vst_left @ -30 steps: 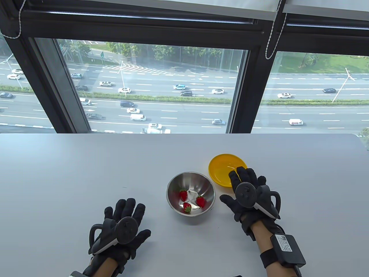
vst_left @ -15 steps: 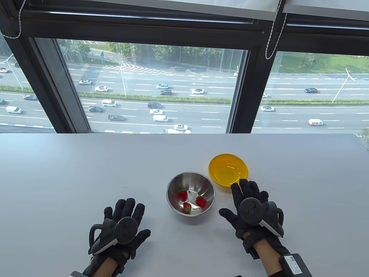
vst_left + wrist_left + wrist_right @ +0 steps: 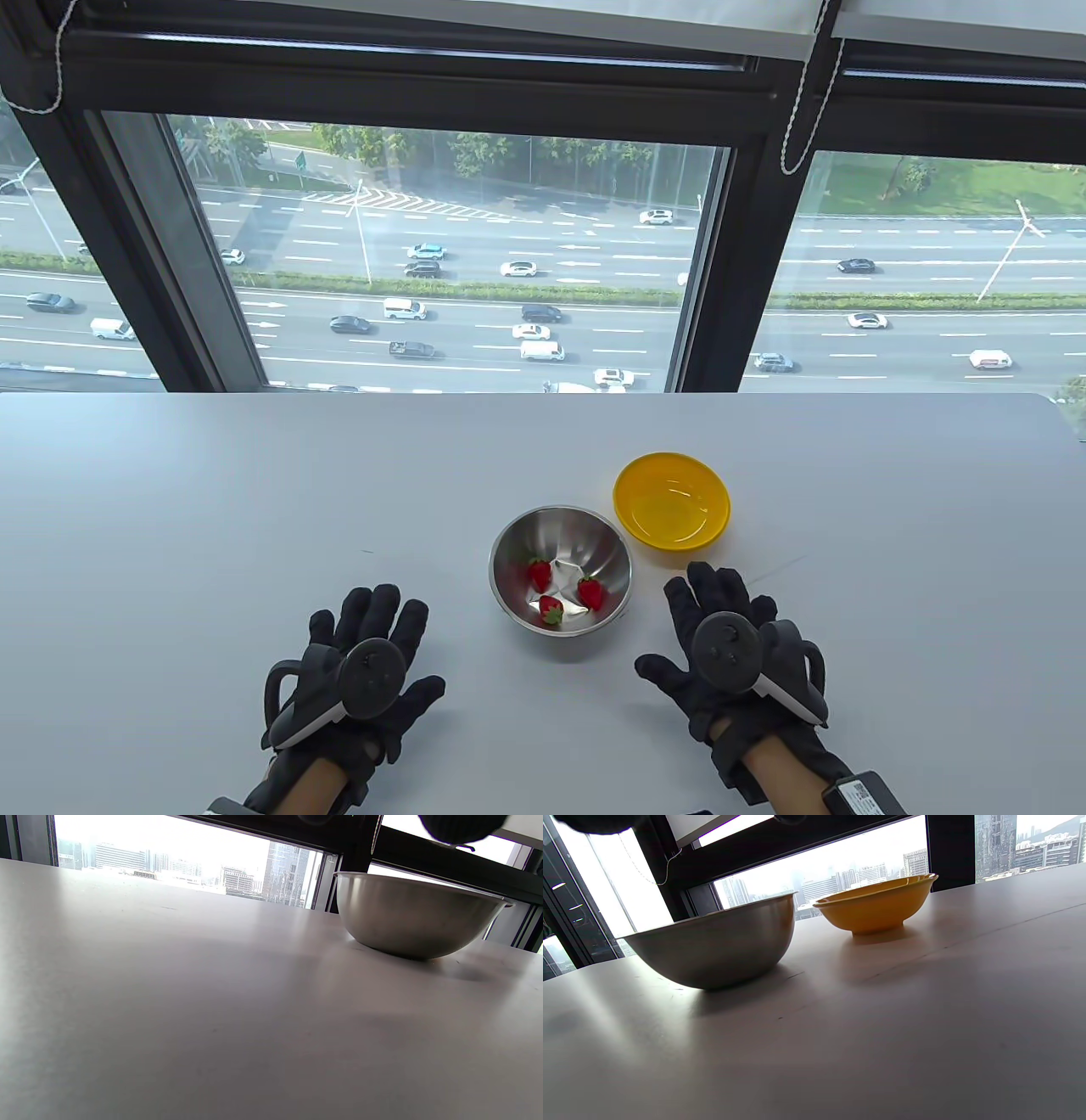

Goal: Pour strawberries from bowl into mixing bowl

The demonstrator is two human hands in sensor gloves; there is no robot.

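Note:
A steel mixing bowl [image 3: 519, 536] stands upright mid-table with three red strawberries [image 3: 563, 592] inside. It also shows in the left wrist view [image 3: 418, 916] and the right wrist view [image 3: 721, 942]. An empty yellow bowl [image 3: 672, 501] stands upright just behind and right of it, also seen in the right wrist view [image 3: 878, 906]. My left hand [image 3: 365, 658] lies flat, fingers spread, left of and nearer than the steel bowl. My right hand [image 3: 721, 649] lies flat, fingers spread, right of the steel bowl and in front of the yellow bowl, touching neither. Both hands hold nothing.
The grey table [image 3: 212, 509] runs back to a large window with dark frames [image 3: 704, 255]. Its far edge lies well behind the bowls. Blind cords [image 3: 802, 102] hang by the window.
My right hand has drawn back toward me from over the yellow bowl's near rim and now rests on the table. The left hand and both bowls have not moved.

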